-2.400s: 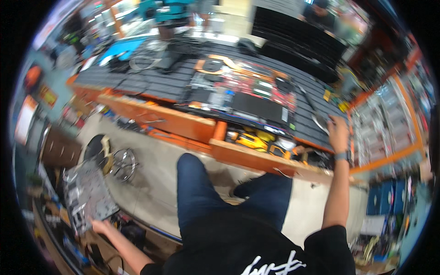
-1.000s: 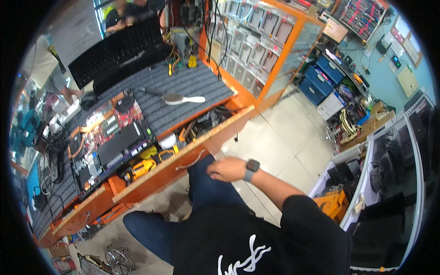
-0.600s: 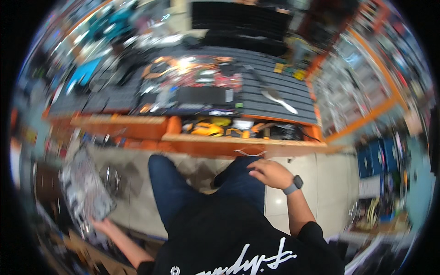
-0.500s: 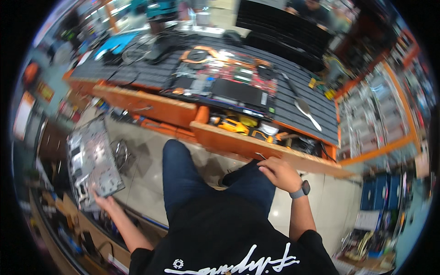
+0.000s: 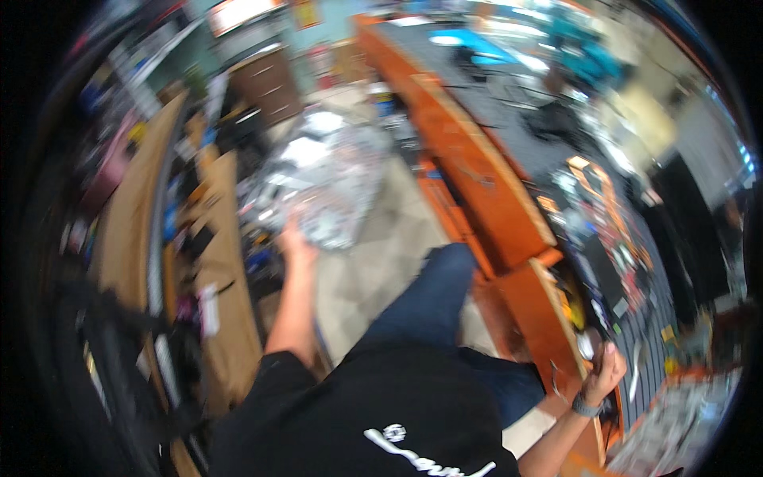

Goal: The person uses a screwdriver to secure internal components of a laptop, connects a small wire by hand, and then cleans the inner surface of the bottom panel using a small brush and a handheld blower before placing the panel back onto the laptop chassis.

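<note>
My left hand [image 5: 296, 245] grips the near edge of a silver laptop cover panel [image 5: 338, 175] with cut-outs. The panel is held out over the floor between the bench and the shelves, its details smeared by motion. My right hand [image 5: 606, 372], with a watch on the wrist, is over the front edge of the open drawer [image 5: 548, 318]. Its fingers are curled together, and whatever they may hold is too blurred to name. Just beyond it, an opened laptop [image 5: 598, 266] with red boards and copper heat pipes lies on the bench.
An orange wooden bench [image 5: 469, 159] with drawers runs along my right. A silver-bladed spatula-like tool [image 5: 635, 372] lies on its ribbed mat. To my left are cardboard [image 5: 222, 278] and cluttered shelves. A brown drawer cabinet [image 5: 266, 86] stands at the far end.
My view has swung to the left, so the bench now lies on the right. The panel stays in my left hand, and my right hand appears beside the open drawer.
</note>
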Tool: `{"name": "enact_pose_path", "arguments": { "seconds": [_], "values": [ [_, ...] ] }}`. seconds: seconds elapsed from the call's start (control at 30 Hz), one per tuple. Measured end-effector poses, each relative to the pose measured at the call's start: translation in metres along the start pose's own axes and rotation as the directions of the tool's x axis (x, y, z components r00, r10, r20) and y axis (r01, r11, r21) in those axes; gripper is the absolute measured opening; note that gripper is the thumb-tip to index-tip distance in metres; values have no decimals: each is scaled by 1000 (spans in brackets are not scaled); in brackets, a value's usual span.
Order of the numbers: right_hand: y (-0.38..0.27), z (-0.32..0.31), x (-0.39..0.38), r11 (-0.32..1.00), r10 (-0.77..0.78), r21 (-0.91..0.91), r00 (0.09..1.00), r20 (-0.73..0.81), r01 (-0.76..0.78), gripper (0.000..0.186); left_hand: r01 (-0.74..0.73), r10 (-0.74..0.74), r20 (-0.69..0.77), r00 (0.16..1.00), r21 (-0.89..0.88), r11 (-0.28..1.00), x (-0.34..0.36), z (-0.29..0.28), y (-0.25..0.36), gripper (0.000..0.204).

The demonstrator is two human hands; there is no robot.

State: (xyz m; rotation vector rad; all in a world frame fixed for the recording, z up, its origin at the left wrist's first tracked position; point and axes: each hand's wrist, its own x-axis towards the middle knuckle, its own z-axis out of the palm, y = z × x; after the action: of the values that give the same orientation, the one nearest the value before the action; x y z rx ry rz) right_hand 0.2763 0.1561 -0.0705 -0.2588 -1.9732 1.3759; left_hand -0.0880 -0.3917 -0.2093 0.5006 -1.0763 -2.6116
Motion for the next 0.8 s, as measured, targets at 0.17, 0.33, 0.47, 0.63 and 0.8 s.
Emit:
{"name": "enact_pose_path", "arguments": {
  "seconds": [0.17, 0.33, 0.47, 0.63, 0.8],
  "values": [
    [41, 14, -7, 981, 96, 184, 983, -156, -66, 38, -224, 224, -67, 972, 2, 974, -6, -13, 2, 36],
    [-34, 21, 16, 978, 44, 208, 998, -55, -32, 42, -205, 206, 11, 979, -35, 978, -28, -14, 15, 40],
    [49, 35, 17, 962, 262, -72, 965, -16, -263, 41, -174, 173, -14, 985, -39, 984, -23, -17, 16, 38],
    [20, 38, 22, 949, 255, 198, 967, -18, -246, 48, -189, 190, 35, 981, -42, 981, -19, -27, 21, 41],
    [29, 44, 22, 968, 192, 163, 981, 18, -192, 47, -211, 210, -6, 978, -11, 978, -19, -31, 27, 41]
  ]
}}
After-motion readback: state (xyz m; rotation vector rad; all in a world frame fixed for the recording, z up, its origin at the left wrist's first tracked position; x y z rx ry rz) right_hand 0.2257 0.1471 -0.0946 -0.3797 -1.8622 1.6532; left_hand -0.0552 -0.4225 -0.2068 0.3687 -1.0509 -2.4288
